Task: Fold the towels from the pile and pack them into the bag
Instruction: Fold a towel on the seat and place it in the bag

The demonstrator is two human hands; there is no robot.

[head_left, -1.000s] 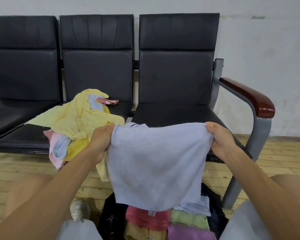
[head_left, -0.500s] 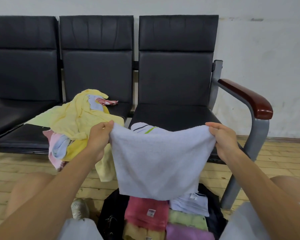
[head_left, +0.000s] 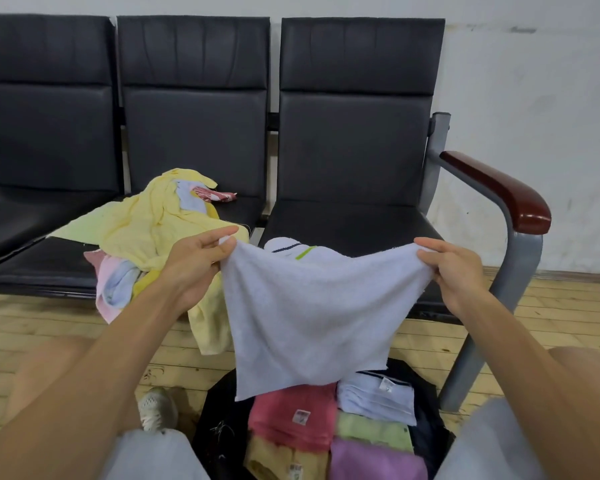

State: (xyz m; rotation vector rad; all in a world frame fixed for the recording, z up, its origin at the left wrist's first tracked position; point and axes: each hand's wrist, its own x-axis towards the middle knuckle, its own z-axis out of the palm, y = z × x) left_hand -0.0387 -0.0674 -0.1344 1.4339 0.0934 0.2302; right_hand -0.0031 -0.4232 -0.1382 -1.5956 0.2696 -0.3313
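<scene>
Above the bag (head_left: 216,419), sagging pale-grey towel (head_left: 309,317).

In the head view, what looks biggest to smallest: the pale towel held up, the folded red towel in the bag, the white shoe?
1. pale towel, clearly largest, though held nearer the camera.
2. folded red towel.
3. white shoe, smallest and partly hidden.

Both forearms (head_left: 118,341) stretched forward from the near edge, left hand (head_left: 194,268) and right hand (head_left: 454,271) level, well apart, each pinching an upper corner of the pale towel (head_left: 309,313), thumbs on top, fingers curled
</scene>
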